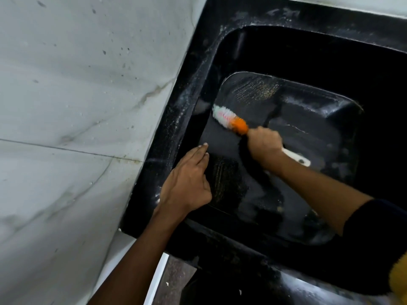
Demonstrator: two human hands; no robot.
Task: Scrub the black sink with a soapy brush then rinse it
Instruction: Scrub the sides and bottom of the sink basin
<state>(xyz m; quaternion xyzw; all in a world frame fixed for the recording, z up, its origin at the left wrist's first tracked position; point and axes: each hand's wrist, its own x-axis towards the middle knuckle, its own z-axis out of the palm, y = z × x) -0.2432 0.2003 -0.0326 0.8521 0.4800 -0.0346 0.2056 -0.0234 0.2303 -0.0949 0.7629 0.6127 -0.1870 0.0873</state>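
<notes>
Noted one glossy black rectangular sink (330, 60), wet. One brush (230, 120), white bristles, orange collar, gripped by right hand (265, 143) against left wall. Left hand (187, 183) flat, fingers straight, on rim.

Black sink (220, 51), orange-and-white brush (231, 122), grey-veined white marble wall (77, 95)

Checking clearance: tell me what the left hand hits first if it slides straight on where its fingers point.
Probably the brush bristles, ahead of the left hand along the sink wall; depth is unclear.
</notes>
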